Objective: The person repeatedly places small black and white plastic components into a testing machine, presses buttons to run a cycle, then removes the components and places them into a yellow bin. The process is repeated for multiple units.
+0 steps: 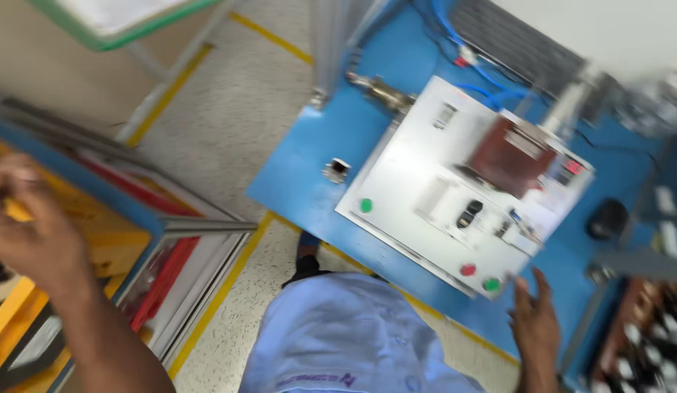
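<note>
From my remote seat, the risk I judge greatest is a blind touch: my right hand [533,314] hovers with fingers spread and holding nothing just below the white panel [455,193], close to its red button [467,270] and the green button [491,284] beside it, and with the view this blurred a careless brush could press either. My left hand [33,218] is well away to the left of the panel, over the yellow bin [98,233]; its fingers are curled together near something yellow, but I cannot tell whether they grip it, so a loose piece could slip. The panel sits tilted on the blue worktop [309,167], pale and flat, with a brown block [509,154] on its upper right, a further green button [365,205] at its left edge and a black switch [469,213] near its middle.
</note>
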